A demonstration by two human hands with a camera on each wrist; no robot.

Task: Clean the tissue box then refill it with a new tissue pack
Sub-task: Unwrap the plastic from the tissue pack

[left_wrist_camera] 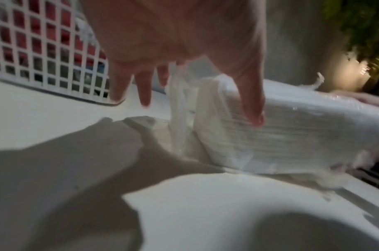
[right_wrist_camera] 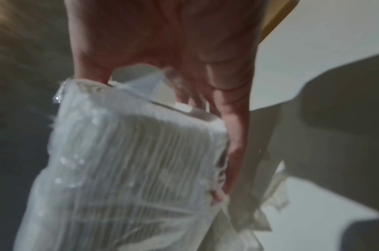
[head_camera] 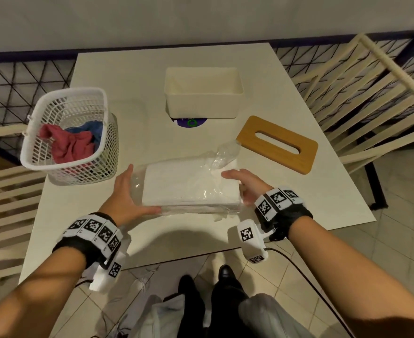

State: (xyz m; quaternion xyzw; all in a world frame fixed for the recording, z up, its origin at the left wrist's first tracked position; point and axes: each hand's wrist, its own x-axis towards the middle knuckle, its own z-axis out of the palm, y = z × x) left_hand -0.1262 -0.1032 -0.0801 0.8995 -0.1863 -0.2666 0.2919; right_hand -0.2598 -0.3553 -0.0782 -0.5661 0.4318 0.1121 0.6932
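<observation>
Nearest the person, at the front of the white tabletop, a tissue pack lies flat in its clear plastic wrapper, with the two hands at its short ends. The left hand stands at the pack's left end, fingers straight and pointing away from the person, thumb laid along the near bottom edge. In the left wrist view the thumb tip touches the pack's side, while the other fingers hang straight, just clear of the loose plastic at that end. The right hand holds the right end: its thumb lies over the top near corner and, in the right wrist view, its fingers curl round the far side of the pack, gripping it through the wrapper. The wrapper bunches up loose at the pack's far right corner.

Just left of the pack, close to the left hand, stands a white lattice basket holding a red cloth and a blue cloth. To the right, beyond the right hand, a wooden lid with a long slot lies flat on the tabletop, apart from the pack.

Farther back, toward the middle, the cream tissue box stands open, well apart from both hands. A round purple and white disc pokes out from under its near edge. Pale slatted chairs stand at the sides of the tabletop.
</observation>
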